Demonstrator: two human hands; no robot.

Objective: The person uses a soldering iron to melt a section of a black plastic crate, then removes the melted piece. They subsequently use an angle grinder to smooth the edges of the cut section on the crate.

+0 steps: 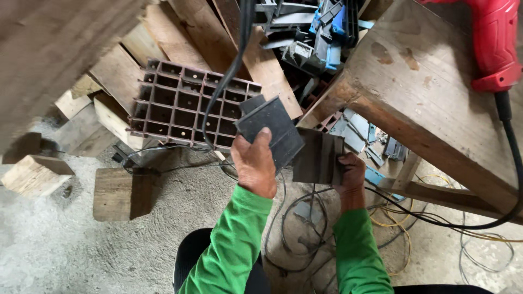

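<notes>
My left hand [254,163] grips a dark ribbed plastic piece [271,129] and holds it up over the floor. My right hand [351,175] holds a second dark ribbed piece [317,158] just to the right, its edge close to the first one. Both arms wear green sleeves. A dark plastic grid panel [185,103] leans on wood offcuts behind my left hand. A black cable [231,68] hangs in front of the grid.
A wooden bench [430,92] at the right carries a red power tool [494,43] with a black cord. Wood blocks [122,193] lie on the concrete floor at the left. Blue and grey plastic scraps [321,38] pile behind. Loose wires [403,228] trail below.
</notes>
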